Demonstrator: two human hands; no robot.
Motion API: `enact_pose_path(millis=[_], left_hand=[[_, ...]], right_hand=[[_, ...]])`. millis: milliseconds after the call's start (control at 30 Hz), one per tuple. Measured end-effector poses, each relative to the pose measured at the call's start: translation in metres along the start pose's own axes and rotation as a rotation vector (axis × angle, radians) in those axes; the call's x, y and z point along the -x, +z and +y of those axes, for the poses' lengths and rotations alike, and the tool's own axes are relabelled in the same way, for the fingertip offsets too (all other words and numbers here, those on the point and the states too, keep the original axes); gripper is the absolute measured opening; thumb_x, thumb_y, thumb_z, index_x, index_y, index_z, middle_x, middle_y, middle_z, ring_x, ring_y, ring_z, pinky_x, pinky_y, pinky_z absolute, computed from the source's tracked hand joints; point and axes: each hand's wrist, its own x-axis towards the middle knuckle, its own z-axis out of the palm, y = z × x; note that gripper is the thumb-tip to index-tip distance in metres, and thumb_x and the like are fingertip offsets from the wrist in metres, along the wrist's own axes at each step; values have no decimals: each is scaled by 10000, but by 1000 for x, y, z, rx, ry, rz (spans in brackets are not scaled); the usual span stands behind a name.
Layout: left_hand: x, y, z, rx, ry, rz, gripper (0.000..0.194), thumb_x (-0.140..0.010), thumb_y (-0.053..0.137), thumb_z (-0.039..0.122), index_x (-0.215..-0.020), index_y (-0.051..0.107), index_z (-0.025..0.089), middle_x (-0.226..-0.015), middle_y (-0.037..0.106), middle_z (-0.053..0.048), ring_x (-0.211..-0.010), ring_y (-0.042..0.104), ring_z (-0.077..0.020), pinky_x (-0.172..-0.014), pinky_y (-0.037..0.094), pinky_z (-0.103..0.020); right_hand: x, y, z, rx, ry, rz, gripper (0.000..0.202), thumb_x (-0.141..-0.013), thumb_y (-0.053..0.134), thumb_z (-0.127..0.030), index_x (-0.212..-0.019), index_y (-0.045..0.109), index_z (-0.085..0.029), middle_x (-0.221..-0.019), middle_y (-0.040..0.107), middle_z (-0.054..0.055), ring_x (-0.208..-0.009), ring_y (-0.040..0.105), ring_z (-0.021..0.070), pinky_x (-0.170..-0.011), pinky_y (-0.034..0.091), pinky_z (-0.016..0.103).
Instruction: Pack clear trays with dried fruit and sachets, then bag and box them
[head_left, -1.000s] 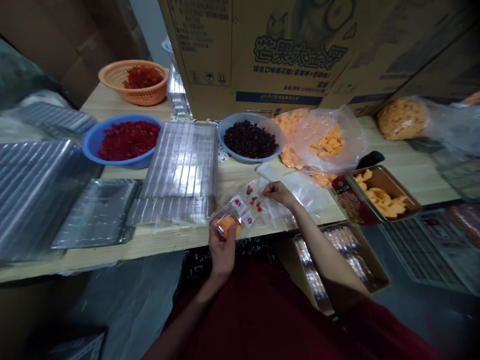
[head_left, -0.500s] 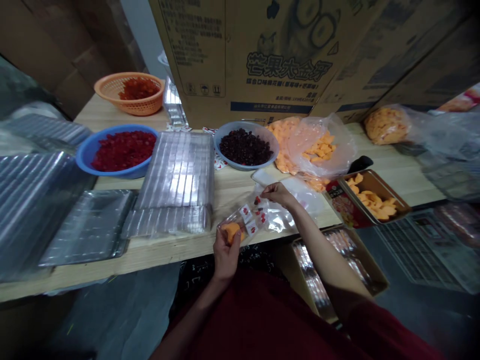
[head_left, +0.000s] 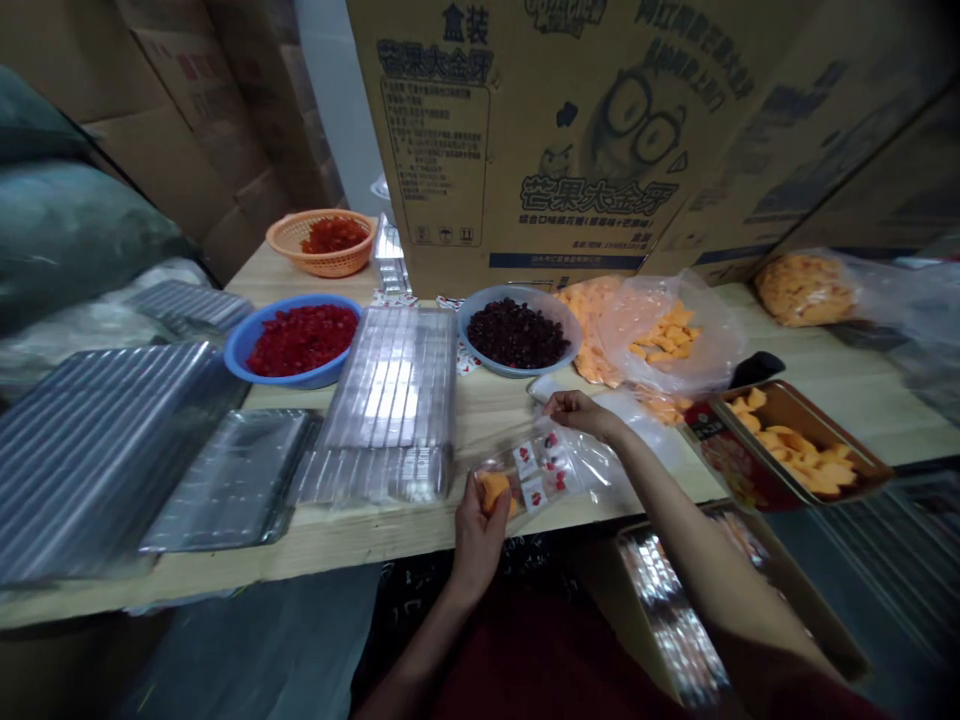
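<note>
Fingers (head_left: 557, 402) of outstretched right hand (head_left: 589, 417) pinch clear bag (head_left: 579, 468).

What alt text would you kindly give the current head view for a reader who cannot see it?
The left hand and right hand hold clear plastic packaging with orange pieces and white packets over a wooden table. Behind are a blue bowl of red pieces, a paler bowl of dark pieces and a cardboard box.

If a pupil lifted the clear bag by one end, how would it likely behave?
The clear bag would probably flop: it looks thin and wrinkled near the right hand. The orange contents and white packets, seen through it, might slide toward the lower end.
</note>
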Motion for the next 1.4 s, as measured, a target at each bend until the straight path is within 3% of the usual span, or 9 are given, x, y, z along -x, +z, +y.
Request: enact_pose_path(millis=[267, 400, 500, 667, 800, 1000, 1133, 1267, 1400], left_hand=[[-15, 11, -8, 90, -34, 11, 390, -819, 695, 391, -1139, 605, 187, -1013, 700, -71, -912, 674, -217, -835, 530, -338], [-22, 16, -23, 139, -108, 8, 430, -796, 717, 400, -1138, 606, 164, -998, 709, -78, -888, 680, -217, -809, 543, -343], [-25, 18, -31, 198, -161, 7, 450, -783, 737, 421, -1124, 603, 159, -996, 713, -76, -888, 686, -214, -821, 541, -341], [-24, 20, -32, 315, -238, 4, 481, -742, 780, 439, -1093, 581, 177, -1036, 722, -70, -905, 700, -201, -857, 536, -341], [-20, 26, -30, 336, -242, 28, 470, -742, 784, 439, -1063, 573, 168, -1049, 720, -80, -957, 703, -210, -896, 528, -354], [-16, 33, -32, 378, -274, 61, 455, -717, 803, 447, -987, 564, 169, -996, 708, -53, -952, 703, -211, -862, 533, -339], [-12, 34, -26, 346, -286, 65, 423, -710, 798, 476, -911, 577, 175, -902, 692, -27, -885, 690, -200, -807, 532, -316], [-5, 34, -12, 236, -237, 93, 419, -729, 771, 519, -903, 588, 184, -818, 645, -1, -796, 647, -177, -742, 524, -297], [-6, 26, -5, 29, -170, 127, 421, -810, 656, 586, -1018, 634, 220, -993, 663, -42, -959, 638, -225, -807, 545, -339]], right_hand=[[13, 40, -4, 328, -102, 211, 243, -738, 495, -16, -830, 642, -186, -702, 604, 25, -734, 554, 176, -707, 340, 269], [21, 65, -3, 363, -132, 215, 198, -795, 516, -63, -875, 636, -199, -753, 636, 20, -756, 589, 174, -716, 366, 257], [34, 70, 7, 341, -117, 251, 194, -867, 523, -156, -1031, 619, -193, -768, 626, 7, -731, 589, 167, -700, 401, 250], [89, 69, 39, 337, -124, 421, 375, -851, 647, -320, -1200, 565, -211, -1058, 601, 85, -938, 599, 228, -813, 486, 327], [123, 85, 54, 466, -126, 483, 169, -924, 512, -240, -1064, 606, -226, -997, 585, 109, -930, 583, 265, -810, 487, 377], [118, 94, 52, 425, -114, 509, 163, -940, 417, -177, -824, 514, -240, -844, 590, 73, -780, 574, 236, -703, 444, 338], [120, 102, 38, 224, -156, 475, 139, -916, 466, -185, -792, 468, -249, -784, 585, 38, -739, 572, 213, -670, 411, 313], [133, 128, 14, 96, -218, 413, 157, -903, 475, -177, -762, 453, -242, -763, 570, 18, -717, 551, 190, -654, 387, 292], [139, 139, 3, 15, -212, 442, 124, -822, 516, -124, -762, 485, -229, -758, 565, -5, -716, 540, 161, -652, 378, 261]])
